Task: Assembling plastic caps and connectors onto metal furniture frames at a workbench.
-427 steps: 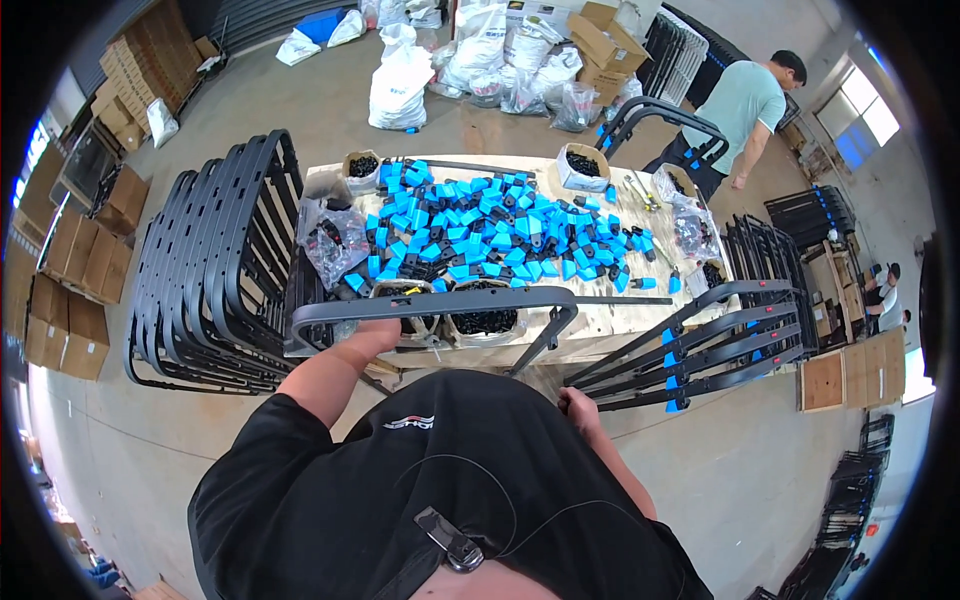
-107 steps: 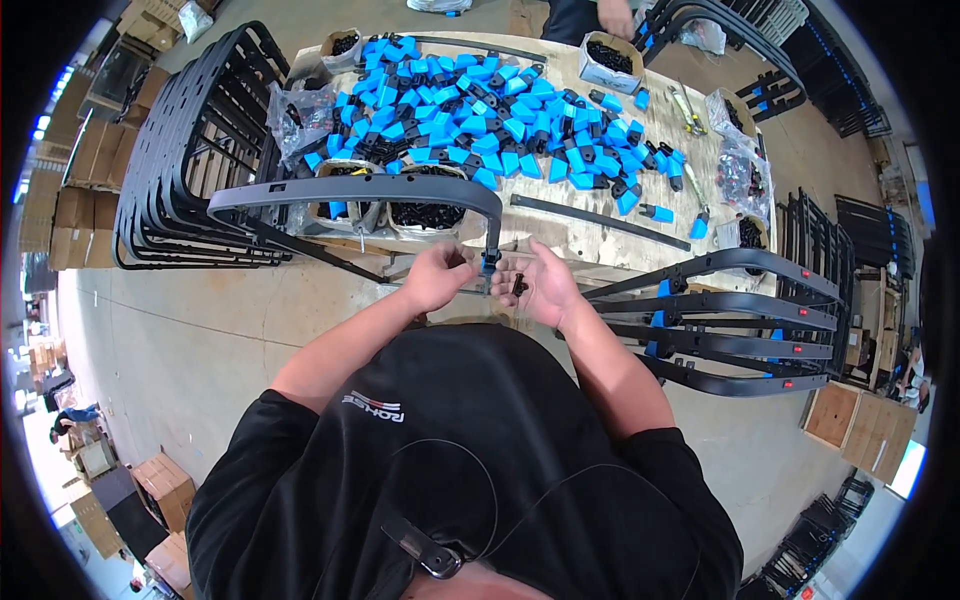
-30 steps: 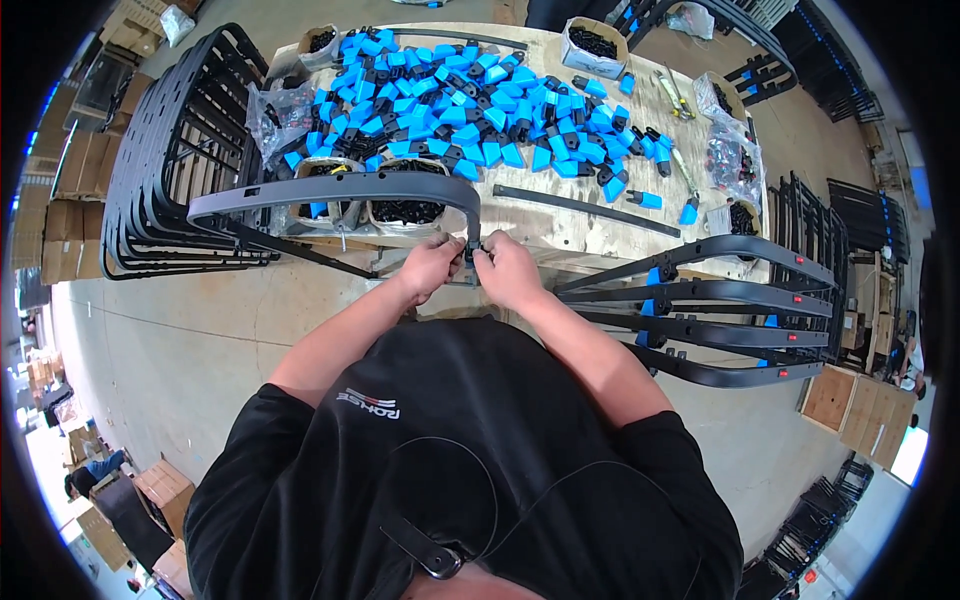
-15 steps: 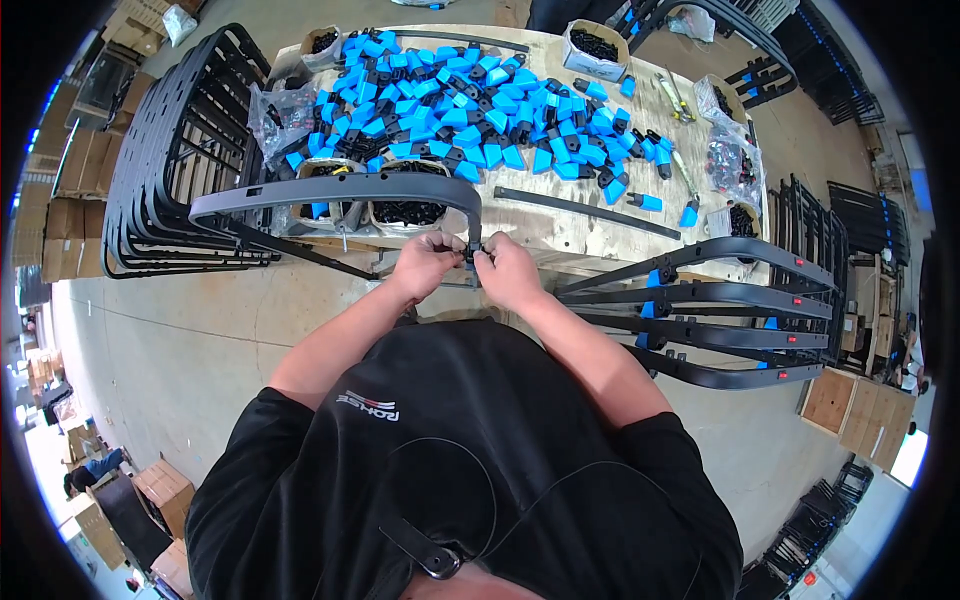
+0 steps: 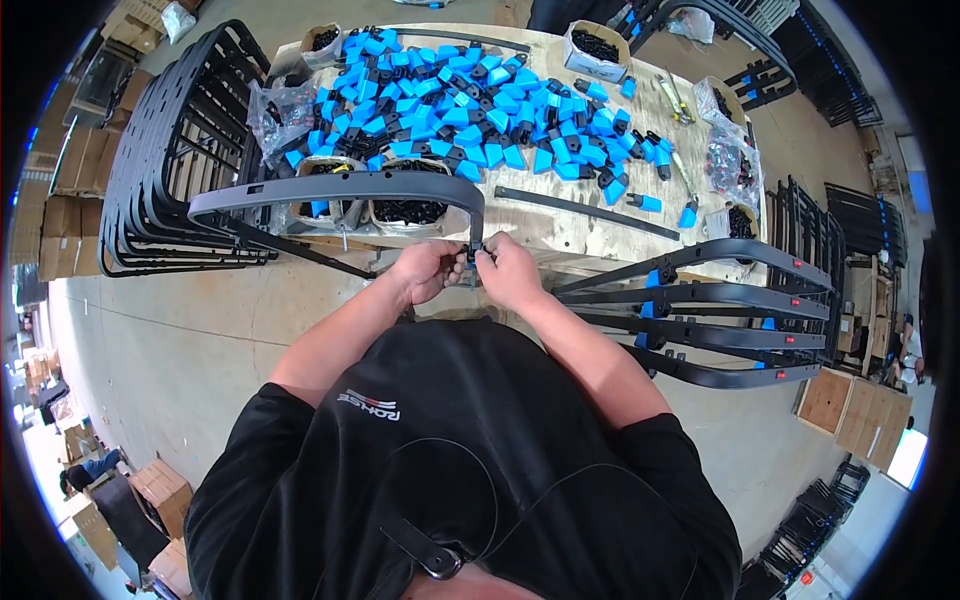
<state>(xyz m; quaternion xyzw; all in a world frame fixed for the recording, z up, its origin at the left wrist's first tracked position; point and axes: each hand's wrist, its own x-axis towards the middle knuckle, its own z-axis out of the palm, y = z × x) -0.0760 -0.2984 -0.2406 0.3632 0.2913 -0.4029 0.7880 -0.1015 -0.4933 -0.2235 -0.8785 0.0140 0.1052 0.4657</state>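
A dark grey curved metal frame (image 5: 350, 187) arches over the near edge of the table, and its bent end drops down between my hands. My right hand (image 5: 512, 273) is closed around that lower end, thumb and fingers pinching it from the right. Just left of it, my left hand (image 5: 428, 272) has its fingers curled in close to the frame end. Whatever it pinches is too small and covered to make out. Right behind the frame stand two open boxes of small black parts, the nearer one a carton (image 5: 408, 212).
Blue-and-black end pieces (image 5: 460, 110) lie heaped on the wooden table (image 5: 560, 235). A flat dark bar (image 5: 588, 213) rests near its front edge. Several finished-looking frames (image 5: 740, 330) jut out at my right; more frames (image 5: 180, 160) stand stacked at the left.
My left hand has turned and dropped slightly, its fingers curling tighter beside the frame end. My right hand stays nearly in place. A person has come into view at the far right edge.
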